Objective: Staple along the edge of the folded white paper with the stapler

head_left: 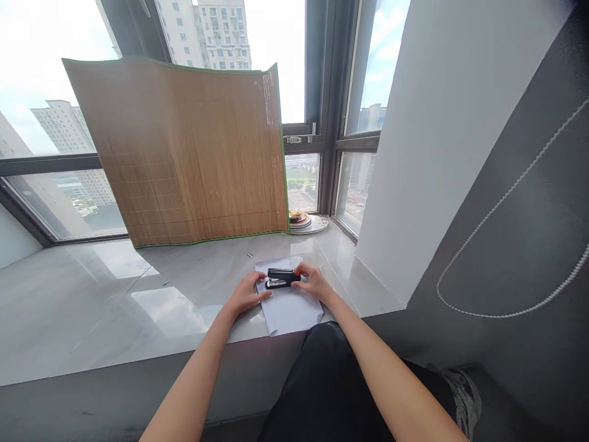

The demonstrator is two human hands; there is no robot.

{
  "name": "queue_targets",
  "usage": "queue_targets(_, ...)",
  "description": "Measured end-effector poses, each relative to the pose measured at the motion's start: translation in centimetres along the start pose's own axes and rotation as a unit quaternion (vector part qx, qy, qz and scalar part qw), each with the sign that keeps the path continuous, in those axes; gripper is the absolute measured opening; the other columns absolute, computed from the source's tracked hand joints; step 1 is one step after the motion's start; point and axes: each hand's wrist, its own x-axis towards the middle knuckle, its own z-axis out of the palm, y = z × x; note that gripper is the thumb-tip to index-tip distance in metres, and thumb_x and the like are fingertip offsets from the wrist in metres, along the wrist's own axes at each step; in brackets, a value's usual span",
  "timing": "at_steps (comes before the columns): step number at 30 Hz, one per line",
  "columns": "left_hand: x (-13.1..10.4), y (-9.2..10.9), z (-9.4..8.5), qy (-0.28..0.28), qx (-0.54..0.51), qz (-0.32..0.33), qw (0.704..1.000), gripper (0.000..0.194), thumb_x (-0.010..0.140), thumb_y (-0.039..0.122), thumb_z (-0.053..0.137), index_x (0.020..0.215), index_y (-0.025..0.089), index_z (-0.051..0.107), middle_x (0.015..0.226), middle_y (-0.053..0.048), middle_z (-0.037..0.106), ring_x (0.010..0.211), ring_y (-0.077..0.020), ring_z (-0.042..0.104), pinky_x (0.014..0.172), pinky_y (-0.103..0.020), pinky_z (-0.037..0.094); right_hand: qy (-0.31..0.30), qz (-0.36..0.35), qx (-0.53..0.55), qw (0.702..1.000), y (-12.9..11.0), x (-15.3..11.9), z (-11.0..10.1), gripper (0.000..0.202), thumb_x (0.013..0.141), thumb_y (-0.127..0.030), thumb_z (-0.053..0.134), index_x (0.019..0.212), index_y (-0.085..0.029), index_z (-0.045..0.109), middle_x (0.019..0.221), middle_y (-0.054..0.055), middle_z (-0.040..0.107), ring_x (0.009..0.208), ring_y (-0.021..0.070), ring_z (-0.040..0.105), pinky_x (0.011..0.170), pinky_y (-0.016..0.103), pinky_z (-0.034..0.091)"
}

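A black stapler (281,278) lies on its side over white paper (292,312) on the window sill. My right hand (313,282) grips the stapler's right end, where a small orange-red spot shows by the fingers. At the stapler's left end, my left hand (248,294) rests at the paper's left edge with thumb and fingers apart. The gap between them faces the stapler's silvery jaw. The paper's lower corners are creased or curled, and its near edge reaches the front of the sill.
A brown bamboo mat (197,153) with green edging stands against the window. Stacked plates (306,222) sit in the corner behind it. Loose staples (250,255) lie on the pale sill (92,307). A beaded cord (501,316) hangs at the right.
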Motion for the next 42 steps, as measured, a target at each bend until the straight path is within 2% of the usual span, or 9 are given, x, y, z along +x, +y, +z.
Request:
queue_targets(3,-0.1,0.1,-0.1,-0.003,-0.007,0.009,1.0,0.047,0.084,0.045,0.074,0.124,0.023,0.064,0.125,-0.009,0.068,0.113,-0.0271,0.064,0.101,-0.041,0.05,-0.009,-0.006,-0.003,1.0,0.0,-0.1,0.0,0.027,0.075,-0.03,0.072,0.101,-0.023,0.066,0.093,0.0,0.072,0.096,0.0217,0.07,0.098,0.04,0.052)
queue_targets(9,0.0,0.1,-0.2,-0.001,-0.007,0.003,1.0,0.045,0.085,0.044,0.074,0.124,0.023,0.065,0.126,-0.01,0.069,0.114,-0.027,0.065,0.103,-0.043,0.05,0.016,0.007,-0.001,1.0,0.5,0.0,0.0,0.018,0.071,-0.032,0.073,0.079,-0.022,0.06,0.09,0.002,0.073,0.089,0.0229,0.069,0.092,0.039,0.054)
queue_targets(16,0.0,-0.2,-0.1,0.003,-0.018,-0.002,1.0,0.04,0.09,0.047,0.068,0.123,0.024,0.063,0.125,-0.009,0.069,0.116,-0.0256,0.064,0.104,-0.04,0.049,0.012,0.016,0.007,1.0,0.5,0.0,0.1,0.018,0.072,-0.033,0.071,0.076,-0.022,0.056,0.088,0.0,0.071,0.087,0.0209,0.066,0.087,0.035,0.053)
queue_targets(22,0.0,-0.1,-0.1,-0.008,-0.008,0.006,1.0,0.045,0.089,0.046,0.071,0.125,0.023,0.062,0.127,-0.009,0.068,0.117,-0.0261,0.064,0.105,-0.041,0.049,0.011,0.011,-0.002,1.0,0.3,-0.1,0.0,0.017,0.073,-0.033,0.069,0.077,-0.022,0.057,0.088,0.0,0.071,0.09,0.0216,0.066,0.088,0.033,0.05)
queue_targets(26,0.1,-0.1,-0.1,-0.008,-0.003,-0.002,1.0,0.049,0.083,0.047,0.077,0.123,0.022,0.063,0.126,-0.009,0.067,0.116,-0.0281,0.064,0.105,-0.043,0.05,0.011,0.022,-0.011,1.0,0.7,-0.1,0.2,0.017,0.073,-0.034,0.07,0.078,-0.022,0.058,0.084,-0.001,0.068,0.083,0.0201,0.063,0.082,0.032,0.051)
queue_targets(33,-0.1,-0.2,0.1,0.008,-0.05,-0.024,0.998,0.061,0.077,0.045,0.082,0.128,0.022,0.057,0.128,-0.009,0.066,0.121,-0.0281,0.063,0.107,-0.042,0.049,0.011,0.019,0.031,0.999,1.5,0.2,0.6,0.02,0.073,-0.034,0.071,0.075,-0.022,0.054,0.087,0.0,0.067,0.085,0.02,0.063,0.086,0.034,0.053)
queue_targets(36,-0.1,-0.2,0.1,0.011,-0.054,-0.032,0.998,0.063,0.075,0.045,0.083,0.127,0.022,0.056,0.127,-0.009,0.065,0.121,-0.0293,0.062,0.107,-0.044,0.049,0.002,0.023,0.017,1.0,1.3,-0.1,0.4,0.019,0.074,-0.032,0.072,0.079,-0.023,0.056,0.09,0.001,0.069,0.086,0.0206,0.064,0.087,0.035,0.053)
queue_targets(39,-0.1,-0.1,0.0,0.017,-0.061,-0.031,0.997,0.062,0.074,0.044,0.084,0.125,0.021,0.057,0.125,-0.009,0.065,0.12,-0.0302,0.062,0.106,-0.044,0.049,-0.013,0.027,-0.016,0.999,0.4,-0.4,0.0,0.021,0.077,-0.029,0.072,0.094,-0.024,0.061,0.094,0.001,0.07,0.093,0.022,0.066,0.092,0.038,0.053)
queue_targets(42,-0.1,-0.2,0.1,0.023,-0.07,-0.03,0.997,0.062,0.073,0.044,0.085,0.124,0.022,0.058,0.124,-0.008,0.066,0.119,-0.0301,0.063,0.104,-0.043,0.049,-0.022,0.009,-0.057,0.998,-1.3,0.5,-0.1,0.046,0.076,-0.03,0.078,0.119,-0.024,0.062,0.114,0.005,0.07,0.111,0.0244,0.065,0.101,0.04,0.049)
